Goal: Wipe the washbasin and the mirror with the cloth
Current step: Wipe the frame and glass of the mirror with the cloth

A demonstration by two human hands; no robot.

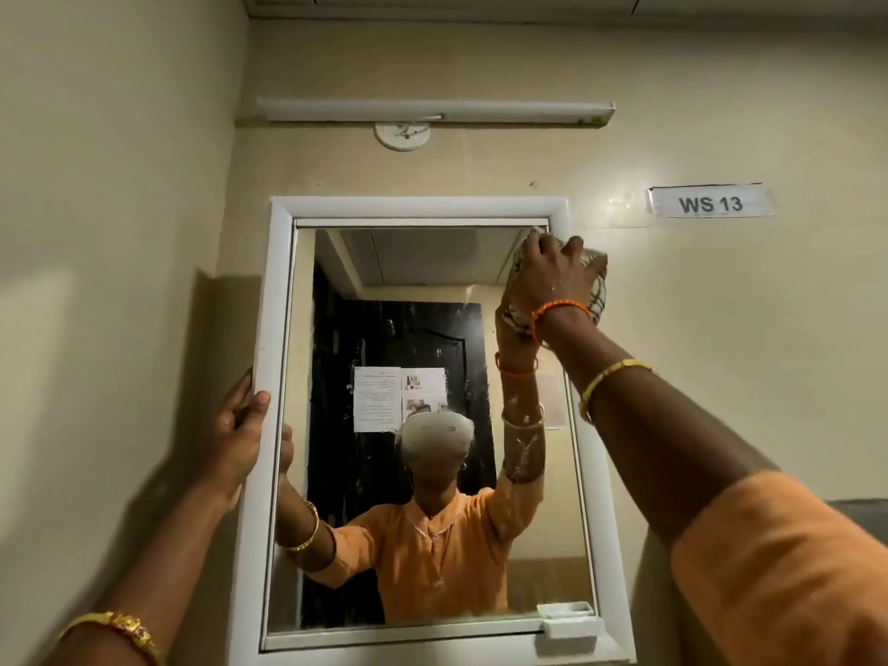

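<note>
A white-framed mirror (336, 281) hangs on the beige wall straight ahead. My right hand (552, 276) presses a checked cloth (596, 281) against the mirror's top right corner, fingers curled over the bunched fabric. My left hand (240, 425) grips the outer left edge of the mirror's frame about halfway up, thumb on the front. The glass reflects a person in an orange shirt with both arms raised. The washbasin is out of view.
A tube light (432, 110) is mounted on the wall above the mirror. A "WS 13" label (710, 202) sticks to the wall at the right. A small white tray (572, 626) sits at the frame's lower right corner. A side wall stands close on the left.
</note>
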